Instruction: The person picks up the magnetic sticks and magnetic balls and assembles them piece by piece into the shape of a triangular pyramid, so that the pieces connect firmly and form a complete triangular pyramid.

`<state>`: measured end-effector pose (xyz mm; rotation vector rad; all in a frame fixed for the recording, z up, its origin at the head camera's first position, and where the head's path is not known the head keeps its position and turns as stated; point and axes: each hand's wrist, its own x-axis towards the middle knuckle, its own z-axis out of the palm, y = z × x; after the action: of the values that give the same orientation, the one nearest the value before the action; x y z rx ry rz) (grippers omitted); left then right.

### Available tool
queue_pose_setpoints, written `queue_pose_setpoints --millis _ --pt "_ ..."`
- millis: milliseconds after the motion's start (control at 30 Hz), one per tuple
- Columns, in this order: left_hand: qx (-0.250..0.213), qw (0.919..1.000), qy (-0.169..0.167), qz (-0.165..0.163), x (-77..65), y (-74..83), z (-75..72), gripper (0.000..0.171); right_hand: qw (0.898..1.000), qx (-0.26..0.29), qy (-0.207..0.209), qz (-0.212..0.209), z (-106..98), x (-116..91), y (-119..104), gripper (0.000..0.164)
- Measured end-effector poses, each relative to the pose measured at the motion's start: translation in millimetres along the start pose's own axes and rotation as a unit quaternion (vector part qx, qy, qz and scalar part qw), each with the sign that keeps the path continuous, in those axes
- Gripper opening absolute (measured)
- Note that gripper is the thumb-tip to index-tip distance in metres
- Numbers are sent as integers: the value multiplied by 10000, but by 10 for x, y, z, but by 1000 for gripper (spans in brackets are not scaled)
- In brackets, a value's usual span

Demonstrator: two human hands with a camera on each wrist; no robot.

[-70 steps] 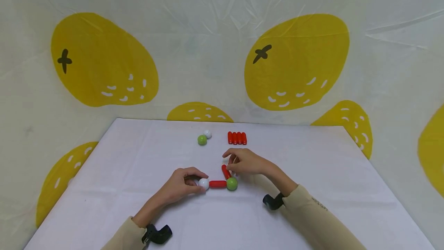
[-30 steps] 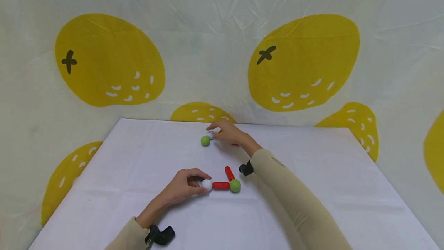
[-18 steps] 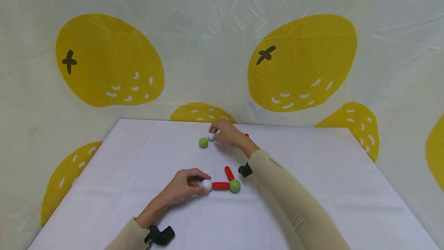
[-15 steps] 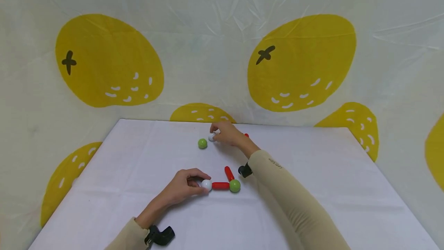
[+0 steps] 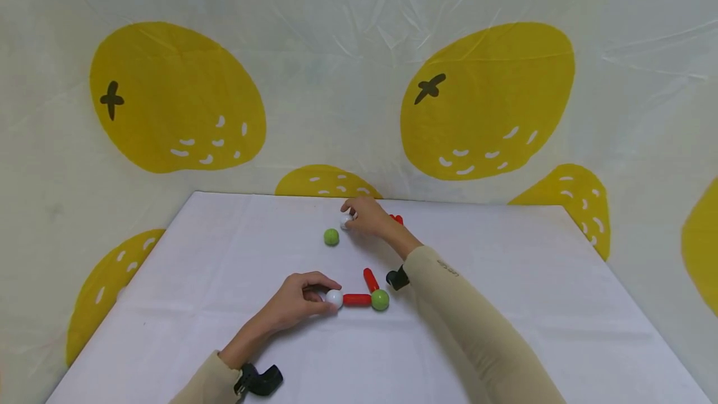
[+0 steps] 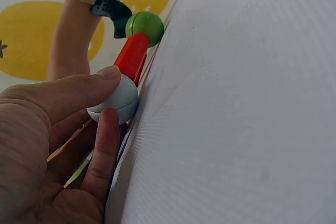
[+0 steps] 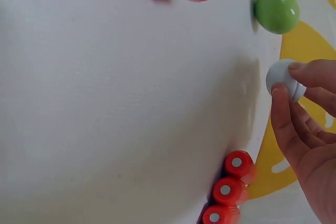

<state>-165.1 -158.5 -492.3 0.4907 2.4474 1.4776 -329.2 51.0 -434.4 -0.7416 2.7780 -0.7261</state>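
In the head view my left hand (image 5: 294,298) pinches a white ball (image 5: 333,298) between thumb and finger. One red rod (image 5: 356,300) joins that ball to a green ball (image 5: 380,300), and a second red rod (image 5: 370,280) slants back from the green one. Near the back of the table my right hand (image 5: 367,217) pinches another white ball (image 7: 279,75) with thumb and finger. A loose green ball (image 5: 331,237) lies just left of it, apart from it. My left fingers grip the first white ball close to the cloth in the left wrist view.
Several red rods (image 7: 230,191) lie side by side right of my right hand, silvery dots on their ends; my hand and forearm mostly hide them in the head view. A white cloth covers the table (image 5: 224,235). A fruit-patterned sheet (image 5: 336,80) hangs behind its back edge.
My right hand went from the joined pieces to the back and took hold of the white ball there. The loose green ball has come away from it, slightly nearer. My left hand keeps its pinch.
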Motion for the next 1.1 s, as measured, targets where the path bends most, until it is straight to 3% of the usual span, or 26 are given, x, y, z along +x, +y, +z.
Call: queue_pose_setpoints --millis 433,733,1100 --pt "64 10000 14 14 -10 -1 -4 33 9985 468 195 -198 -169 -353 28 33" --pt "61 9999 9 91 -5 -9 6 32 9954 952 -56 -129 -128 -628 15 31" --pt "-42 9999 -48 96 -13 16 17 34 9876 1481 -522 35 -33 -815 74 34"
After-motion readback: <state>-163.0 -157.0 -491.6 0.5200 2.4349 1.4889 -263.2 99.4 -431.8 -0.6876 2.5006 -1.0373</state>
